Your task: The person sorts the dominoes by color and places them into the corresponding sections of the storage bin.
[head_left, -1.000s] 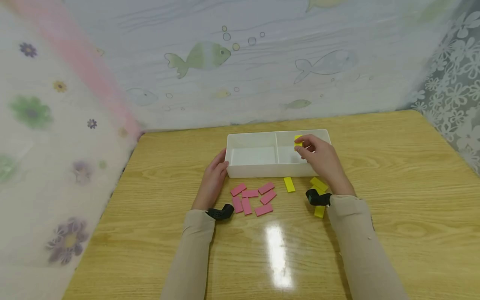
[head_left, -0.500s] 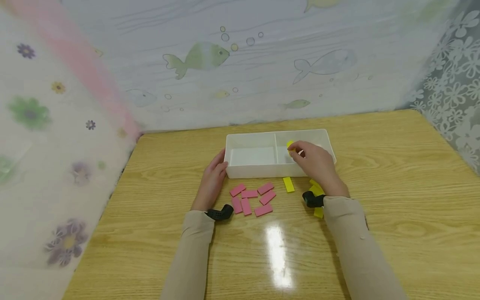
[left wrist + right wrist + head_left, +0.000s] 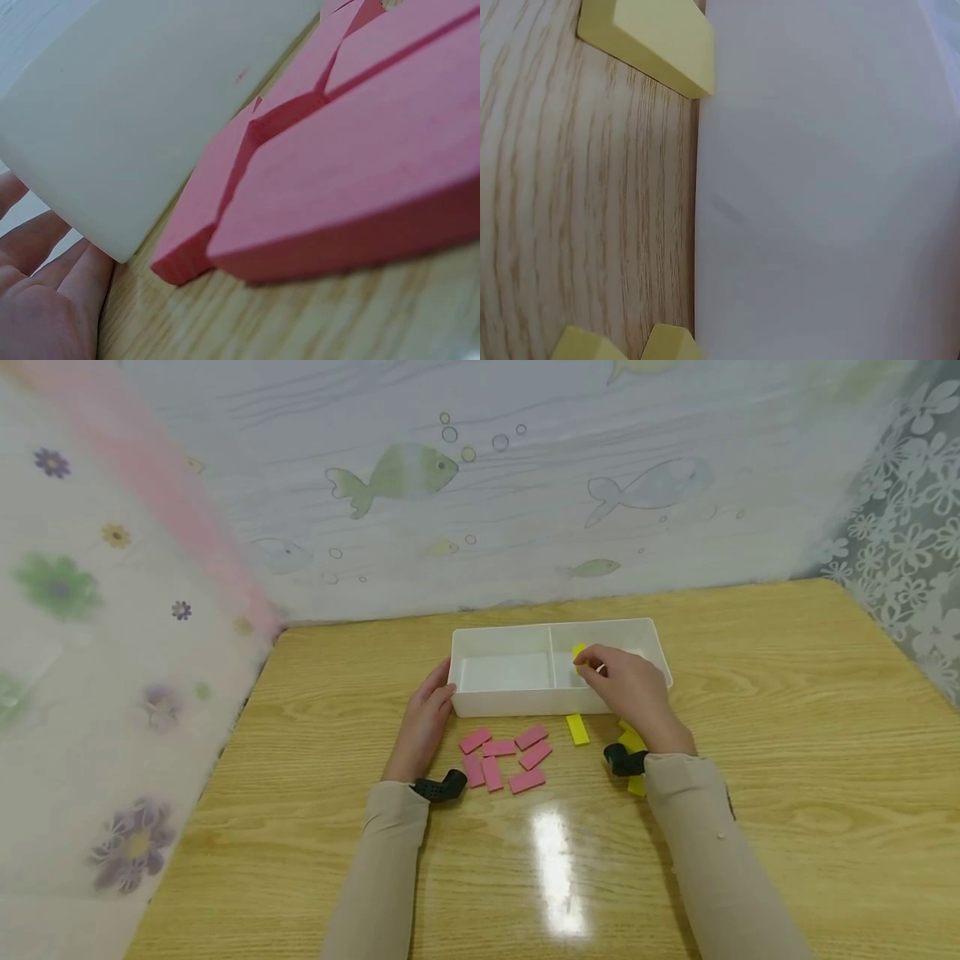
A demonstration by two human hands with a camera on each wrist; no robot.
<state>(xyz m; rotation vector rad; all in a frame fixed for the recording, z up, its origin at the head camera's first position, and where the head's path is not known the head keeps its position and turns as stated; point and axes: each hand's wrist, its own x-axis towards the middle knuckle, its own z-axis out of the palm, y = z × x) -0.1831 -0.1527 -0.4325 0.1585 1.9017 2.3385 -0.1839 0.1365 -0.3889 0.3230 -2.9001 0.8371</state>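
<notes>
A white two-compartment box [image 3: 495, 702] stands on the wooden table. My left hand [image 3: 422, 727] rests against its left end, with fairly straight fingers along the end wall in the left wrist view. My right hand [image 3: 633, 689] reaches into the right compartment and pinches a yellow block [image 3: 579, 652] near the divider; whether the block touches the floor is hidden. In front of the box lie several flat pink blocks [image 3: 527, 780], nearest my left hand. One loose yellow block [image 3: 577, 729] lies by the front wall, and more yellow blocks [image 3: 632, 741] are partly hidden beneath my right wrist.
The left compartment [image 3: 506, 672] shows only its bare floor. Wooden table [image 3: 315, 852] extends on both sides and in front. A fish-patterned sheet [image 3: 525, 527] hangs behind the table, with a flowered sheet [image 3: 75, 677] along the left.
My right hand has moved a little left and down inside the right compartment, carrying the yellow block toward the divider. My left hand stays against the box.
</notes>
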